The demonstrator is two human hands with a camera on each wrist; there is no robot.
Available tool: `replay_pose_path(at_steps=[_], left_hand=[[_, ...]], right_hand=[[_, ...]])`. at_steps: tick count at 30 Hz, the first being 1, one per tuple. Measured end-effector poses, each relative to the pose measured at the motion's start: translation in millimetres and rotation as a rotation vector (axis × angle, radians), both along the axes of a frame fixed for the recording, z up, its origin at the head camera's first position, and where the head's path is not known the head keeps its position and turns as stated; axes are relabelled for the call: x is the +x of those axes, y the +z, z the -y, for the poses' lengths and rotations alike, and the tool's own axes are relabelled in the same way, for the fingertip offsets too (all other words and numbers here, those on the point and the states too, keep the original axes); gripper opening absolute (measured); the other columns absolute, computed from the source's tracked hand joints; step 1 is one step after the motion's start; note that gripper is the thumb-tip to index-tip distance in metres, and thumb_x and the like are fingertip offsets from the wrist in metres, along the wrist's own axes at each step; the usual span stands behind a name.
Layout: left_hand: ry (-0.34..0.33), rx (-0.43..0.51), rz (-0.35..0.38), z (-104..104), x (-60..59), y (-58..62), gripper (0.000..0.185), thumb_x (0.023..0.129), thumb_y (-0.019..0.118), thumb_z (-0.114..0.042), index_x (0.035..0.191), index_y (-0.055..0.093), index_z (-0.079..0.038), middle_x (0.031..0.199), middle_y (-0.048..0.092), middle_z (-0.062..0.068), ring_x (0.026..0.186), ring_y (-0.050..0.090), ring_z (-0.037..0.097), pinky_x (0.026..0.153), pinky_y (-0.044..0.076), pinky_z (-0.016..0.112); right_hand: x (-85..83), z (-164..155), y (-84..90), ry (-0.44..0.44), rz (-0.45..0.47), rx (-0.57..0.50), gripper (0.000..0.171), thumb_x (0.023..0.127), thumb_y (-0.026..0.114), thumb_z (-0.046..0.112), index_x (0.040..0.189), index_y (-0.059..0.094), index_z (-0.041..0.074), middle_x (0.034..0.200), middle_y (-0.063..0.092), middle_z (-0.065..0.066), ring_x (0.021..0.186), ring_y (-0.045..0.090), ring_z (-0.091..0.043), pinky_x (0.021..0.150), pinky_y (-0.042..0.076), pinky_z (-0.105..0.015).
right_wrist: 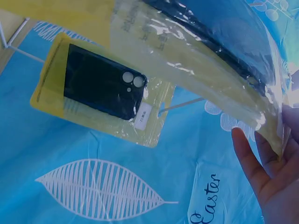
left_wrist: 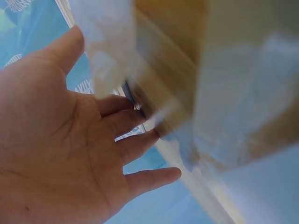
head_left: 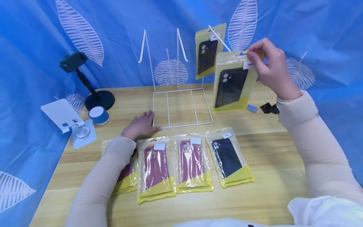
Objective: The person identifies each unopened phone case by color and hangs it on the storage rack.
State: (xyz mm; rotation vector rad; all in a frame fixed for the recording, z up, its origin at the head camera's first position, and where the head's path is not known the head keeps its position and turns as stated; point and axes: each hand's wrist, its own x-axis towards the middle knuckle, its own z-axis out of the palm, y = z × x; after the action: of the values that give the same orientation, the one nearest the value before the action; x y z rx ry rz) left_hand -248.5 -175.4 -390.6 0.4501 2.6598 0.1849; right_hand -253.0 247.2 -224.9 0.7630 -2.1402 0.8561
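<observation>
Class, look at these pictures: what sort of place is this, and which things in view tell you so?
Probably a staged shop-display setup: a white wire display rack with a packaged black phone case on its hook, more packaged cases laid out on a wooden table, and a blue leaf-print backdrop.

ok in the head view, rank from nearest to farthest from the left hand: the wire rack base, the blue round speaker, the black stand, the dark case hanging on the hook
From the left hand:
1. wire rack base, touching its fingertips on the right.
2. blue round speaker, to its left on the table.
3. black stand, behind the speaker, farther left.
4. hanging dark case, up on the rack's right hook.
</observation>
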Motion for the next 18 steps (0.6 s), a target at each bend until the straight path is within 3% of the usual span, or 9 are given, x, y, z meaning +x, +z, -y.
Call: replay_pose_path(at_steps=[9,18], left_hand=[[0.014,-0.005,0.001,0,-1.1,-2.1,0.095,0.098,0.047,-0.06,0.158,0.004,0.001,0.165,0.004,0.021,0.152,0.007,0.042,0.119,0.011,0.067],[0.013,0.0,0.0,0,0.0,-0.9,0.095,0.098,0.048,-0.059,0.157,0.005,0.001,0.165,0.005,0.021,0.152,0.007,0.043,0.118,0.012,0.068]], right_hand=[[-21.1,9,-0.4,0.033,0.016,0.043,0.018,0.101,0.054,0.005,0.104,0.06,-0.012,0.092,0.051,0.035,0.071,0.048,0.009,0.067,0.039,-0.012],[-47.4,18,-3.3,-0.092,0.141,0.065,0.026,0.103,0.053,0.019,0.11,0.062,-0.005,0.091,0.055,0.021,0.074,0.048,0.012,0.069,0.039,-0.014]])
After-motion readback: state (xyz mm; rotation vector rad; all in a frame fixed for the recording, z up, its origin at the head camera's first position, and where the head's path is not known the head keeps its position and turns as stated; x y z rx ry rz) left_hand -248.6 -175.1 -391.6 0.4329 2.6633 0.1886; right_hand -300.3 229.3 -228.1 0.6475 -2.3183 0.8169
